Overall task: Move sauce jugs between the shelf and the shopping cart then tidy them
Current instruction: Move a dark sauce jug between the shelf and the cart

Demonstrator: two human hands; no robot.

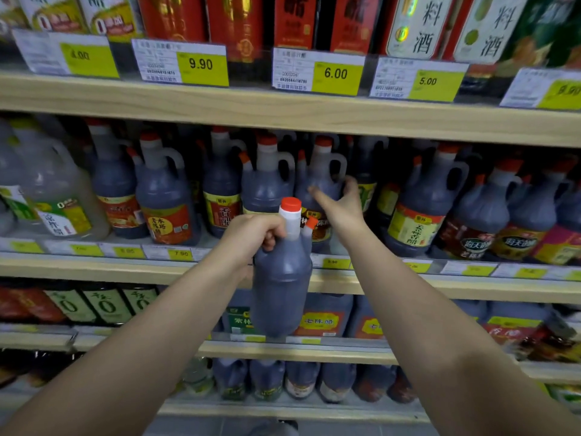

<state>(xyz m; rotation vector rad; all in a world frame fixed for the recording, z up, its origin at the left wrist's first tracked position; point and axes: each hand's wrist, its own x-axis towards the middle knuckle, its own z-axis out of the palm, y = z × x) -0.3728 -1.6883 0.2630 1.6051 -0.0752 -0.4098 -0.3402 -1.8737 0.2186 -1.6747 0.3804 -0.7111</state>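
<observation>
Head view: one dark sauce jug is held by its handle in the left hand, fingers curled round it. It hangs upright in the air just in front of the middle shelf, not resting on it. The right hand is spread wide, thumb and fingers on either side of a shelved jug in the front row. The jug appears touched, but a firm grip cannot be confirmed. The row is packed with like jugs, red caps up. No shopping cart is seen. Judgement: the task is taken as mid-transfer, with one jug off the shelf; whether it is being taken or returned cannot be told. Tidying is judged not yet done.
</observation>
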